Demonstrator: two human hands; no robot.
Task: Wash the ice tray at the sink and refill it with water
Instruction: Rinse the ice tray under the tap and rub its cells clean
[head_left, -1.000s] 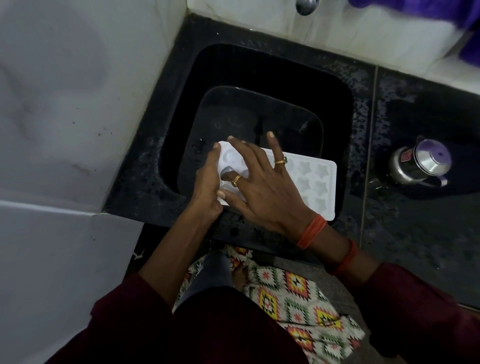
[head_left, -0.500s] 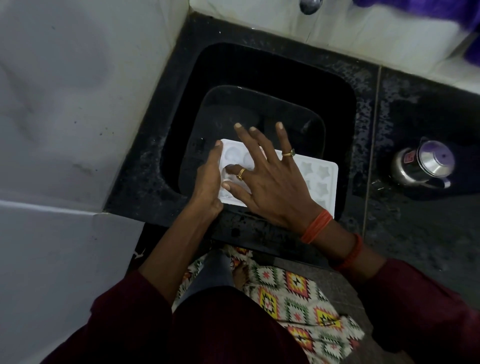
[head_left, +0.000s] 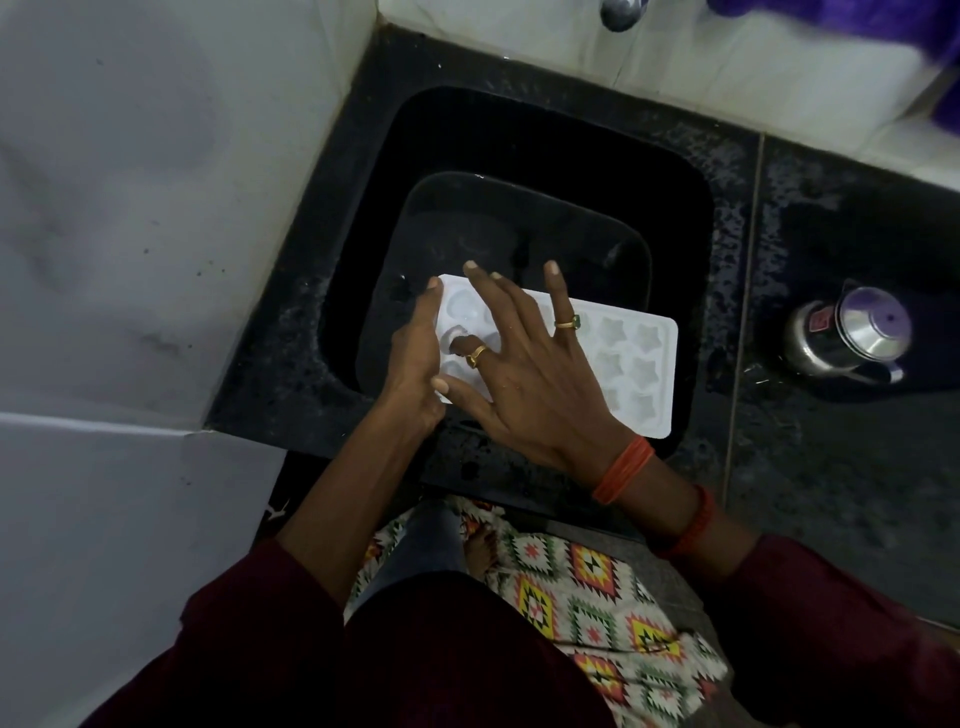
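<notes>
ice tray (head_left: 639, 364) — level over the sink (head_left: 519, 135), at its 6 o'clock rim, tap (head_left: 621, 10) at 12 | left hand (head_left: 415, 358) grips its 9 o'clock end | right hand (head_left: 524, 379) spread, forefinger curled into a cell | risk — a hard downward push could tip the tray out of the one-ended grip into the basin

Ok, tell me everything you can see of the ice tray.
The ice tray is a white rectangular mould, plastic by its look, cells facing up: star-shaped ones at its right end, rounder ones at its left. It lies about level over the black sink. The left hand holds its left end; the right hand spreads over it, one finger dipped into a cell.
</notes>
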